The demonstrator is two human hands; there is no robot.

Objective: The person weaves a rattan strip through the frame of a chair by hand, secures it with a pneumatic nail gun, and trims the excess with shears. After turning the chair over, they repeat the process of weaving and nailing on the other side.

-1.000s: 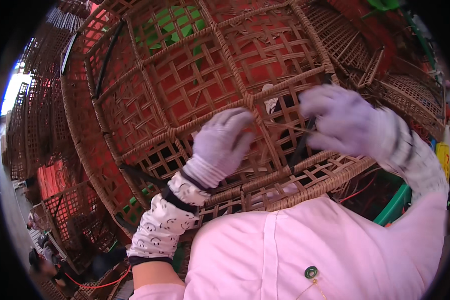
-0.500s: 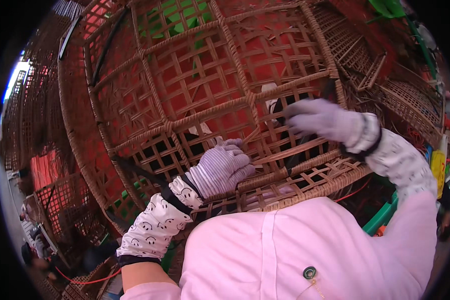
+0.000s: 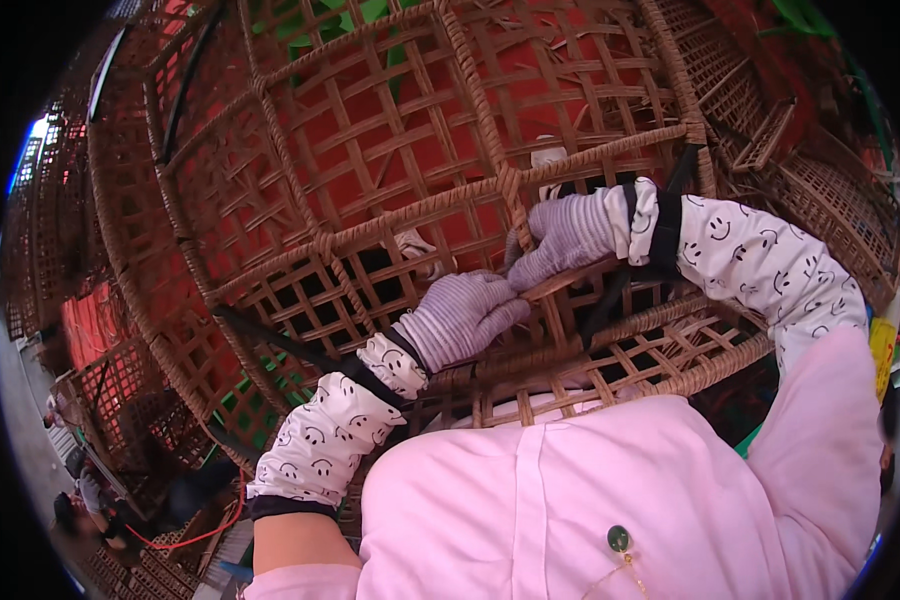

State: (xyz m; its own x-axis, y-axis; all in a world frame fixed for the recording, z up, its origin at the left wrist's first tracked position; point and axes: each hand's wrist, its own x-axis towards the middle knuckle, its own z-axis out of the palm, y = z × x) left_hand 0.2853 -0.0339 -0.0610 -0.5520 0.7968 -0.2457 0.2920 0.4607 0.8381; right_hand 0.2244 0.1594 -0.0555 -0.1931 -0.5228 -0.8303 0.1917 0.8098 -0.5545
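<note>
from my end i see the big wicker frame [image 3: 720, 374] spread right in front of the wearer, its near edge close against the pink shirt [image 3: 590, 490]. it is reddish brown, an open weave of flat strips crossing in uneven squares, split into sections by ribs [image 3: 477, 90] wrapped tightly like rope. a few strip ends stick out ragged toward the far side, and red shows through the gaps, with some green at the top. black straps [image 3: 300, 345] are tied along it.

both gloved hands are together over the near section, just below a crossing of the ribs. the left hand [image 3: 462, 320] lies palm down with its fingertips meeting those of the right hand [image 3: 562, 237], whose fingers curl down beside a rib. a loose-looking strip [image 3: 575, 281] runs rightward from where they meet; i can't tell whether either hand is clamped on it.
</note>
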